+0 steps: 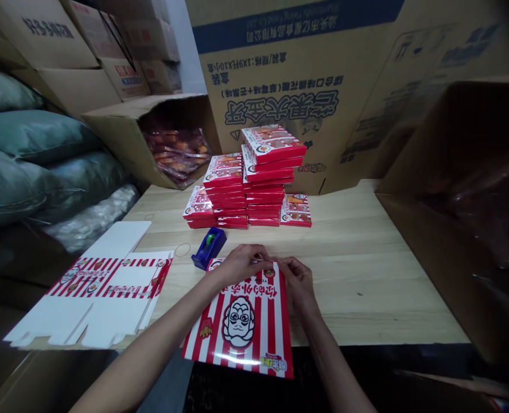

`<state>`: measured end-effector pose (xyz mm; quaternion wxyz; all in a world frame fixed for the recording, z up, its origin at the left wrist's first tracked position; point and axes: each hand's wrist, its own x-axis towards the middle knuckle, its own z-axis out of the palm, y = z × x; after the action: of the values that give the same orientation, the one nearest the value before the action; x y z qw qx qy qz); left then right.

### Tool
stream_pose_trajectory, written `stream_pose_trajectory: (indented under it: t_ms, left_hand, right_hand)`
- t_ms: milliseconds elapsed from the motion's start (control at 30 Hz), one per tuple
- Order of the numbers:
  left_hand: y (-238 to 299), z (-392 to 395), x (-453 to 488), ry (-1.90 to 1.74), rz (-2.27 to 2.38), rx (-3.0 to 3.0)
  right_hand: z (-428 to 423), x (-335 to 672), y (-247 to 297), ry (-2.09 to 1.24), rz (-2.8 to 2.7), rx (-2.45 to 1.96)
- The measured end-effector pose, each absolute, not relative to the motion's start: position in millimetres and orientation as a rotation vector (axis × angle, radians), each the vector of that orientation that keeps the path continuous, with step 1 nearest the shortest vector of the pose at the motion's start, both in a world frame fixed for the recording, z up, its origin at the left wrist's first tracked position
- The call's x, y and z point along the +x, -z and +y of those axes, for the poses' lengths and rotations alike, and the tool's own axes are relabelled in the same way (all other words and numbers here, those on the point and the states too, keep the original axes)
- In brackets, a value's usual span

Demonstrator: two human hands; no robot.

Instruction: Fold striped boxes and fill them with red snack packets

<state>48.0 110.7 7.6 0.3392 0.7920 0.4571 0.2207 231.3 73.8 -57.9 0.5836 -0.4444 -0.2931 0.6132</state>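
A red-and-white striped cardboard box (254, 324), printed with a white cartoon face, lies at the table's front edge and juts out over it. My left hand (246, 263) grips its far edge, fingers bent and pressed together. At the far right corner, my right hand (298, 280) pinches the same box. What lies between the fingertips is too small to make out. Just beyond my left hand stands a blue tape dispenser (209, 248) with a green core.
Stacks of red-and-white boxes (265, 183) stand at the back. Flat unfolded cartons (108, 278) lie left. An open carton (151, 132) holds wrapped packets (179, 150). A large cardboard box (280, 86) rises behind; another open one (435, 189) is at right. Rubber band (182, 250) near the dispenser.
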Motion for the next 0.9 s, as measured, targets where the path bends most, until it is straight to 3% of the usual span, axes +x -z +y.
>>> stream_pose_trajectory:
  t_ms: [200, 500, 900]
  left_hand:
    - [-14, 100, 13, -0.5, 1.23, 1.982]
    - [5, 116, 40, -0.399, 1.189, 1.888]
    - [-19, 99, 6, -0.689, 1.208, 1.883]
  right_hand:
    - [73, 221, 54, -1.53, -0.692, -1.062]
    - [73, 221, 57, -1.631, -0.669, -1.008]
    - [57, 233, 51, -1.614, -0.658, -0.943]
